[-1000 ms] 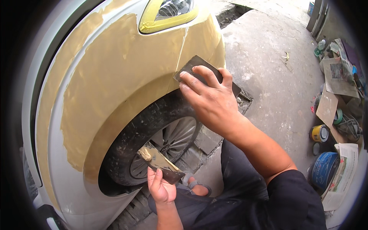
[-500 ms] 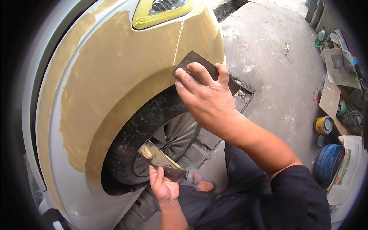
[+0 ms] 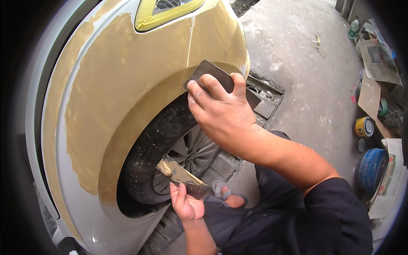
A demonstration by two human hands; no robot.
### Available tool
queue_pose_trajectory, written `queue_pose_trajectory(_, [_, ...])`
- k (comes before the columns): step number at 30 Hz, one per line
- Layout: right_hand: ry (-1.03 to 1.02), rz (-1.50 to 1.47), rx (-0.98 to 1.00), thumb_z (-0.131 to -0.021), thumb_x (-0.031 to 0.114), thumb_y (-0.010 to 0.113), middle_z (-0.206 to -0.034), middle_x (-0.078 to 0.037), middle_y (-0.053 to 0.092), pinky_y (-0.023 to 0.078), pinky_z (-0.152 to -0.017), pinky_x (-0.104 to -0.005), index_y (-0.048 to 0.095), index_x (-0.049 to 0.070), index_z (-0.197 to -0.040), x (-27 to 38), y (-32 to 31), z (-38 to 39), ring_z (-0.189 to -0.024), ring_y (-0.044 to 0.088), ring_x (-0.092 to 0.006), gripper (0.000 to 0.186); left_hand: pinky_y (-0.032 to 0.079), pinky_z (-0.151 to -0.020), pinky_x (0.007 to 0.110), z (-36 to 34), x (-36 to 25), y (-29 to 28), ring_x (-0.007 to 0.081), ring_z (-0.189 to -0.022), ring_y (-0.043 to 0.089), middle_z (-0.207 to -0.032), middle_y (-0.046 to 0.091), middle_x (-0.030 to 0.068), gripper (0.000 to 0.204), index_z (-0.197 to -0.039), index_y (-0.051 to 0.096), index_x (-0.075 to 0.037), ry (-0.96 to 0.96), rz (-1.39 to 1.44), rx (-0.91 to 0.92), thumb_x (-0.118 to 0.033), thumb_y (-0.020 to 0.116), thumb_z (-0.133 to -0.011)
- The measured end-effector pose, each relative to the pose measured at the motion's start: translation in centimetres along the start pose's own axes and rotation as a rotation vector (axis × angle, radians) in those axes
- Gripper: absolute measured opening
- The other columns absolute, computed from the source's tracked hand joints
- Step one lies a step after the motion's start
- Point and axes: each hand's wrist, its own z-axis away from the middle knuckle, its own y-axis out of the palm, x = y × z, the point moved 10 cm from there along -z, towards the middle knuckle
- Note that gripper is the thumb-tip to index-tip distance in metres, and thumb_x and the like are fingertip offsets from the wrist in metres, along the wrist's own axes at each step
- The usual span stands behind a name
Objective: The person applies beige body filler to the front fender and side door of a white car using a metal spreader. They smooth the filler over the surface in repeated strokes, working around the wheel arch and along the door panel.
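Observation:
My right hand [image 3: 227, 108] is closed on a dark flat spreader [image 3: 210, 71], its fingers spread across the top face. The spreader lies against the car's fender [image 3: 123, 72] at the upper wheel-arch lip, near a vertical panel seam. Tan filler coats most of the fender, with white paint showing round its border. Lower down, my left hand [image 3: 187, 204] pinches a second dark flat plate [image 3: 193, 187] between thumb and fingers. On that plate sit a lump of tan putty [image 3: 164, 168] and a streak along one edge. It is held in front of the wheel [image 3: 157, 153].
Yellow masking tape [image 3: 146, 21] frames the lamp at the top. On the right stand a yellow can [image 3: 363, 126], a blue tub [image 3: 371, 170], cardboard [image 3: 369, 95] and newspaper [image 3: 389, 182]. A drain channel [image 3: 265, 100] runs along the concrete floor beside the car.
My right hand and its spreader have shifted slightly left and down along the arch lip. The view has shifted a little too. Both hands keep hold of their plates.

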Motion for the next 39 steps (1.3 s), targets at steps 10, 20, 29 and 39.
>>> queue_pose_trajectory(10, [-0.055, -0.002, 0.047, -0.087, 0.025, 0.063, -0.126, -0.007, 0.065, 0.036, -0.097, -0.0694, 0.078, 0.009, -0.106, 2.0, 1.0, 1.2, -0.129, 0.048, -0.0273, 0.029, 0.049, -0.110, 0.041, 0.0, 0.0, -0.6, 0.0240, -0.123, 0.063, -0.135, 0.063, 0.0123, 0.049, -0.150, 0.045, -0.001, -0.003, 0.012, -0.007, -0.003, 0.054, -0.101])
queue_pose_trajectory(20, [0.220, -1.559, 0.090, -0.094, 0.016, 0.072, -0.137, -0.018, 0.067, 0.049, -0.107, -0.0430, 0.068, 0.002, -0.133, 1.0, 1.8, 8.2, -0.126, 0.063, -0.0328, 0.041, 0.046, -0.114, 0.043, -0.2, 0.4, 0.7, 0.0262, -0.130, 0.059, -0.142, 0.060, 0.0145, 0.055, -0.154, 0.041, 0.000, -0.021, 0.013, -0.014, -0.003, 0.053, -0.101])
queue_pose_trajectory(29, [0.782, -2.489, 0.042, -0.104, 0.034, 0.061, -0.138, -0.021, 0.060, 0.049, -0.111, -0.0505, 0.047, -0.003, -0.144, 1.3, 6.5, 10.9, -0.124, 0.064, -0.0329, 0.057, 0.053, -0.110, 0.044, 0.1, 1.5, 4.0, 0.0296, -0.131, 0.062, -0.143, 0.061, 0.0221, 0.051, -0.153, 0.042, -0.001, -0.159, 0.140, 0.297, -0.001, 0.050, -0.103])
queue_pose_trajectory(39, [0.642, -2.655, 0.047, -0.103, 0.044, 0.059, -0.142, -0.025, 0.057, 0.056, -0.105, -0.0512, 0.042, -0.001, -0.150, 1.9, 6.3, 9.6, -0.134, 0.059, -0.0379, 0.067, 0.050, -0.112, 0.047, 0.8, 2.8, 4.5, 0.0324, -0.134, 0.059, -0.150, 0.053, 0.0259, 0.049, -0.150, 0.046, -0.002, -0.265, 0.141, 0.270, 0.000, 0.052, -0.102])
